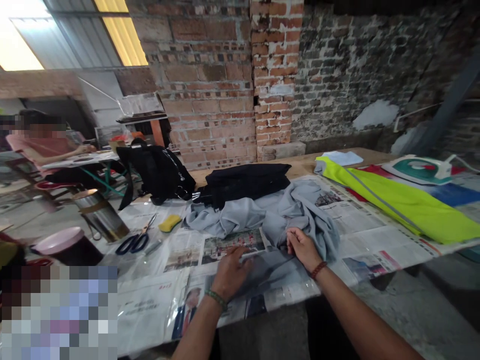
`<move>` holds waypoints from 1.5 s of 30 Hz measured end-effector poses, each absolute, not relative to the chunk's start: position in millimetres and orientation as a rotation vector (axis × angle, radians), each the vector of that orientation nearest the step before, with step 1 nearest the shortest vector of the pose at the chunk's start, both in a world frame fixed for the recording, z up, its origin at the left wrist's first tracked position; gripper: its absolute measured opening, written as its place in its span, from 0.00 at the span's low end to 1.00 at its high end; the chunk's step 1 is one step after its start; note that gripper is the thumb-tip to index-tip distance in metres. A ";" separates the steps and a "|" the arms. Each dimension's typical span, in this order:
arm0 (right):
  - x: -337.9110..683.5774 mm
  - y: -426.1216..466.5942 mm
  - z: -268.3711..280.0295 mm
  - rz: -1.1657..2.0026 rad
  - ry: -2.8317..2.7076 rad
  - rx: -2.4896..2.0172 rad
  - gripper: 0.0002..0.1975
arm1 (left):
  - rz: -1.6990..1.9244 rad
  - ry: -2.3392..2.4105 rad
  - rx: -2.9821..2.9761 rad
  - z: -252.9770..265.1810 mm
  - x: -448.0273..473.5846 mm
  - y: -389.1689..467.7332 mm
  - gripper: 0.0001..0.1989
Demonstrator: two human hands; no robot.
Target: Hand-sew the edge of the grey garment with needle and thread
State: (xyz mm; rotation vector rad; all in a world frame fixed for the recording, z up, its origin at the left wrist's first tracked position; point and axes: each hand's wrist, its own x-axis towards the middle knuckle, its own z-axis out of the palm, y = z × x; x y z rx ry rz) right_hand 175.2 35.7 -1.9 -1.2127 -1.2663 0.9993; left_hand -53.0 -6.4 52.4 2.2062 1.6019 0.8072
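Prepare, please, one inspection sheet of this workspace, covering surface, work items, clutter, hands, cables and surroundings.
Surface: table covered with newspaper.
Work items: grey cloth, crumpled; its near part is blurred.
Clutter: scissors, yellow sponge, metal flask, pink-lidded container, black bag, folded black fabric, bright yellow fabric, iron.
Hands: left hand over the blurred part, right hand at the grey cloth with fingers curled; both grips unclear.
Cables: white cord at the iron, leaving view at right.
Surroundings: brick walls behind; another person seated at left.
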 end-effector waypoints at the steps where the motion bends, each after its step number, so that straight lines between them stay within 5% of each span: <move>1: 175.1 35.9 -1.6 1.002 -1.262 -1.209 0.12 | 0.753 1.605 2.219 49.9 -46.3 -4.7 0.12; 9: 175.7 37.4 -2.1 1.003 -1.273 -1.207 0.12 | 0.422 1.620 2.284 48.0 -27.4 -0.3 0.24; 16: 176.9 39.7 -3.9 1.037 -1.195 -1.181 0.12 | 0.528 1.541 2.197 49.2 -38.7 -2.1 0.09; 26: 143.1 0.6 52.5 1.269 -1.296 -1.051 0.11 | 0.856 1.578 1.866 27.2 -41.1 -12.5 0.08; 34: 116.1 -36.2 6.1 0.630 -2.090 -1.363 0.12 | 0.938 1.547 1.863 28.7 -41.4 -15.9 0.09; 45: 108.5 -36.7 11.2 0.389 -2.220 -1.608 0.11 | 0.984 1.515 1.827 27.7 -40.9 -16.0 0.08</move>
